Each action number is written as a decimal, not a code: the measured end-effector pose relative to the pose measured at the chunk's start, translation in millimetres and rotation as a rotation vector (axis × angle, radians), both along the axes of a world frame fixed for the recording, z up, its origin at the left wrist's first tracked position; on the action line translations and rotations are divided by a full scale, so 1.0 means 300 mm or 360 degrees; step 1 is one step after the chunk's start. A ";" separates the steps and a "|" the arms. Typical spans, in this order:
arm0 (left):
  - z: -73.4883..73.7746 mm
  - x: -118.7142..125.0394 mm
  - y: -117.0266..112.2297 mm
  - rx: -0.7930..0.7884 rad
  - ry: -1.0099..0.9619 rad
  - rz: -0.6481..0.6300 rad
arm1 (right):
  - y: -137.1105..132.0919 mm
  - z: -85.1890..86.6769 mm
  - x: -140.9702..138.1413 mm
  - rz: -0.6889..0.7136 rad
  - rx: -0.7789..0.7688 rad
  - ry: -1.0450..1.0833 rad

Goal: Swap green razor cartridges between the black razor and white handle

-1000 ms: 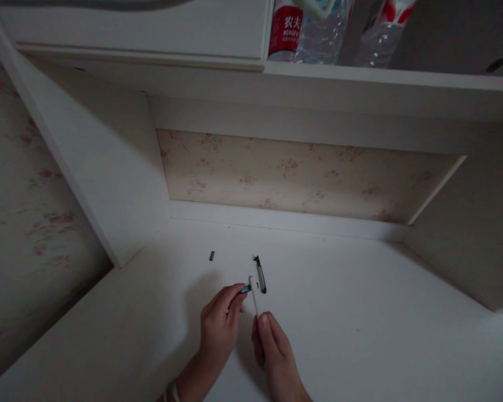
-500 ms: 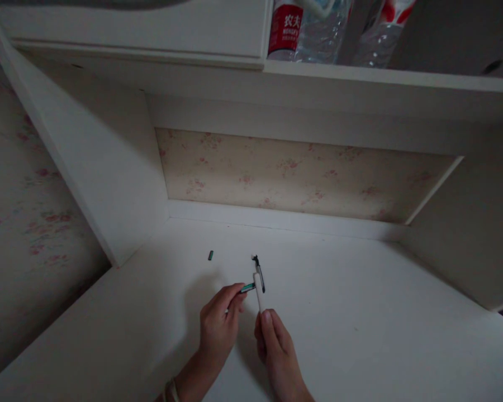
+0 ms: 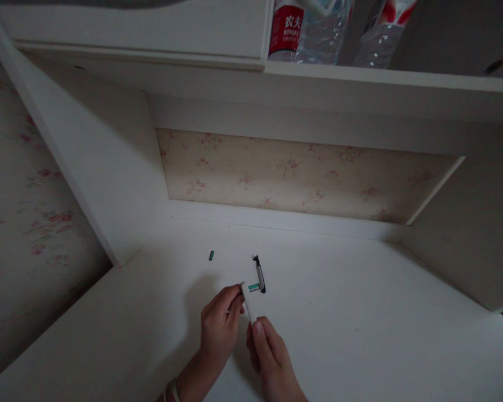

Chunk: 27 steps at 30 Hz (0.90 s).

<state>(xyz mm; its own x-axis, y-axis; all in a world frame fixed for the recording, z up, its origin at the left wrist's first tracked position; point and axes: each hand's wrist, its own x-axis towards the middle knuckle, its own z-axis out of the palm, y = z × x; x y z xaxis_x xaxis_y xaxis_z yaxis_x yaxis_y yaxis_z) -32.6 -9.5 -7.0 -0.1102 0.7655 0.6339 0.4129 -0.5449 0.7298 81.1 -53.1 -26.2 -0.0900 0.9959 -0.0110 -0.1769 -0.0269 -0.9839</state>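
My left hand (image 3: 218,325) pinches a thin green-tipped pen refill (image 3: 254,287) that points right over the white desk (image 3: 360,324). My right hand (image 3: 269,355) is closed around a white pen barrel (image 3: 247,301), held upright and leaning left, its top end close to my left fingertips. A black pen clip part (image 3: 260,274) lies on the desk just beyond the hands. A small dark green cap piece (image 3: 211,255) lies further left.
The desk sits in a white alcove with a floral back panel (image 3: 302,176) and side walls. Above, a shelf (image 3: 385,78) carries water bottles (image 3: 314,28) with a red label.
My right hand shifted slightly left and tilted the white barrel leftward, bringing its top next to my left fingertips. The parts on the desk stayed put.
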 end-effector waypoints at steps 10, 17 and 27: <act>0.007 0.003 -0.001 -0.0004 -0.0038 0.0030 | 0.004 -0.005 0.007 0.0002 -0.0017 0.0047; 0.018 0.006 -0.003 0.0026 -0.0114 0.0040 | 0.013 0.010 0.007 -0.0088 -0.0066 0.0183; 0.022 0.006 -0.006 -0.0065 -0.0126 0.0043 | -0.001 0.018 0.001 -0.0068 -0.0069 0.0171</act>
<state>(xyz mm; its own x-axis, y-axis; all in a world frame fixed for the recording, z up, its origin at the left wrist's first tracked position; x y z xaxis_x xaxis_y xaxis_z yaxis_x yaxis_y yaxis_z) -30.8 -11.4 -0.5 -0.1796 0.7867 0.5906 0.3674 -0.5033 0.7821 81.3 -53.3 -20.8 -0.0504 0.9976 -0.0470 -0.2832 -0.0594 -0.9572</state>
